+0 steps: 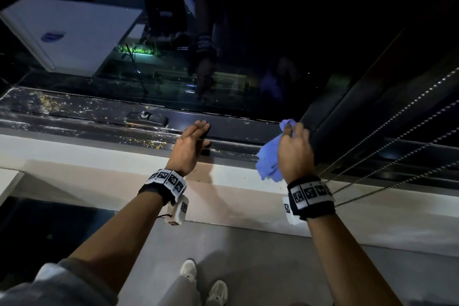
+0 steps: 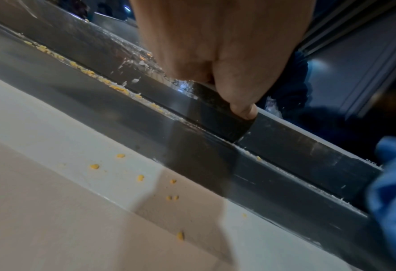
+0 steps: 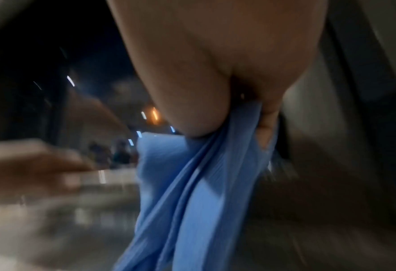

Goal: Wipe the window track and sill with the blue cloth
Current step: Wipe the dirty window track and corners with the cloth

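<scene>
The dark window track [image 1: 82,120] runs across the head view, littered with yellow and white crumbs at its left. Below it lies the pale sill [image 1: 99,156]. My left hand [image 1: 206,134] rests on the track with straight fingers, its thumb spread along the lower rail; in the left wrist view the left hand [image 2: 234,95] presses its thumb on the track [image 2: 297,155]. My right hand [image 1: 290,134] grips the bunched blue cloth [image 1: 269,159] just above the track's right end. The blue cloth [image 3: 192,201] hangs from my right hand [image 3: 245,113] in the blurred right wrist view.
Yellow crumbs [image 2: 141,177] dot the sill [image 2: 53,201]. A small latch [image 1: 146,117] sits in the track left of my hands. The dark upright window frame [image 1: 347,107] and bead chains [image 1: 397,131] of a blind stand close on the right. Dark glass [image 1: 248,45] rises behind.
</scene>
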`<act>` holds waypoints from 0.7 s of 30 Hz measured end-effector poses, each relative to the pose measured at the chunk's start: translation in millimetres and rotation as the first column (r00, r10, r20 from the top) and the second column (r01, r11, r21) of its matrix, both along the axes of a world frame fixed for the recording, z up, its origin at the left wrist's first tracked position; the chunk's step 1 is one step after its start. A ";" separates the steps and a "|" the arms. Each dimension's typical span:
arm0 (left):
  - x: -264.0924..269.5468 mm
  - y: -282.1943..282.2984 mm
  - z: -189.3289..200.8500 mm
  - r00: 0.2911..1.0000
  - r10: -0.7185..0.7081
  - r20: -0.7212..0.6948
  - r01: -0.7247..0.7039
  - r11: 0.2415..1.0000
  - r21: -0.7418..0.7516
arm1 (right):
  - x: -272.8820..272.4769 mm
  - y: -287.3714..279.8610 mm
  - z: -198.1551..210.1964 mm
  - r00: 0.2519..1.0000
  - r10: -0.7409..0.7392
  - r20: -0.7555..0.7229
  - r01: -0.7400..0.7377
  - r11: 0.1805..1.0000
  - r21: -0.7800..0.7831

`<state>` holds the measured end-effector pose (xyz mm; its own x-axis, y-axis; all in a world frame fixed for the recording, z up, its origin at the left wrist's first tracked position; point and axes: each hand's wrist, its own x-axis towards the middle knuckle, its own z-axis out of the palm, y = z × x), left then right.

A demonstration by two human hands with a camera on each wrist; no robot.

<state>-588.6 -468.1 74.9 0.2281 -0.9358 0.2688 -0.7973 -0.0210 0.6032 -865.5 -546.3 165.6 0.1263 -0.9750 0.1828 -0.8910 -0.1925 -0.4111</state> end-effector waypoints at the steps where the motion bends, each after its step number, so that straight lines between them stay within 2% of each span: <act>1: 1.3 -1.0 2.6 1.000 -0.001 -0.020 0.001 1.000 -0.004 | 2.6 1.9 -6.5 1.000 -0.004 -0.027 0.005 0.998 0.062; 2: 1.9 -1.3 2.4 1.000 0.003 -0.017 -0.002 1.000 0.005 | 6.8 4.9 -15.0 1.000 -0.012 -0.026 0.016 0.989 0.150; 3: 1.6 -2.3 0.6 1.000 0.007 -0.005 -0.007 1.000 0.012 | 15.2 9.1 -18.8 0.999 -0.035 -0.011 0.037 0.941 0.336; 4: 0.2 -2.5 1.0 1.000 0.017 -0.015 -0.017 1.000 0.024 | 23.1 11.1 -19.2 0.998 -0.044 -0.051 0.061 0.914 0.400; 6: 0.3 -1.5 1.5 0.999 0.024 -0.028 -0.023 0.999 0.036 | 39.8 23.8 -11.4 0.998 0.009 -0.063 0.014 0.939 0.344; 8: 1.5 -2.0 1.0 0.999 0.006 -0.036 -0.004 0.999 0.032 | 46.9 26.8 1.2 0.985 0.061 -0.161 -0.025 0.976 0.215; 10: 2.8 -2.5 1.1 0.999 -0.003 -0.035 0.004 0.999 0.035 | 44.5 13.2 5.9 0.908 0.029 -0.418 0.017 0.994 0.106; 13: 1.5 -1.1 2.0 0.999 0.016 -0.028 -0.015 0.999 0.050 | 31.7 -17.0 -1.1 0.860 -0.003 -0.510 0.000 1.000 -0.005; 18: 2.5 -1.7 2.2 1.000 0.014 -0.026 -0.013 0.999 0.039 | 22.3 -15.8 -2.4 0.720 0.109 -0.686 0.035 0.981 0.192; 21: 0.9 -1.8 3.4 1.000 0.010 -0.026 -0.009 0.999 0.037 | 20.3 -9.4 4.8 0.730 0.075 -0.680 0.015 0.992 0.126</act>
